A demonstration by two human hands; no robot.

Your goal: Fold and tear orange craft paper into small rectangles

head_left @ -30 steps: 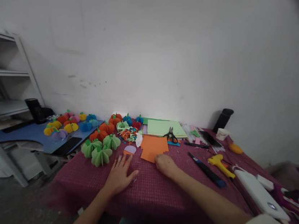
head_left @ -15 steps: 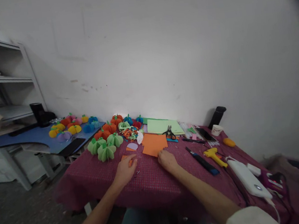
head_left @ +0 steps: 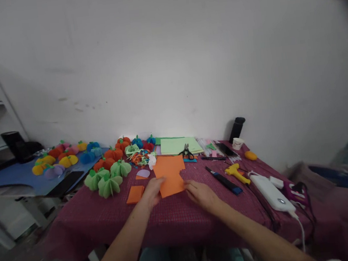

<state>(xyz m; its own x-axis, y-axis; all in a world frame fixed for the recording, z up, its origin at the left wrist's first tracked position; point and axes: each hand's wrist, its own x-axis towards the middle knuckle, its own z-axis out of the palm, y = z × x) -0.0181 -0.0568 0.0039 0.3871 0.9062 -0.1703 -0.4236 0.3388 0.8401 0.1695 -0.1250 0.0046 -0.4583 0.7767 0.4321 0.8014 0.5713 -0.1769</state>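
Note:
Orange paper with a stepped, notched right edge lies in front of me, its near part between my hands. My left hand grips its left edge, fingers over the sheet and thumb side hidden. My right hand pinches its near right corner between fingertips. Small orange paper squares rest on the cloth left of my left hand. Just behind them is a lilac rounded paper piece over an orange one. Black-handled scissors lie past the sheet's far right corner.
Green paper pumpkins and orange ones stand at left. Light green sheets lie at the back. At right are a dark blue-ended cutter-like tool, a yellow glue gun, a white power bank and a paper cup.
My left hand has left the small orange pieces on the cloth and moved right onto the large orange paper. The paper has come nearer, and the view has turned right.

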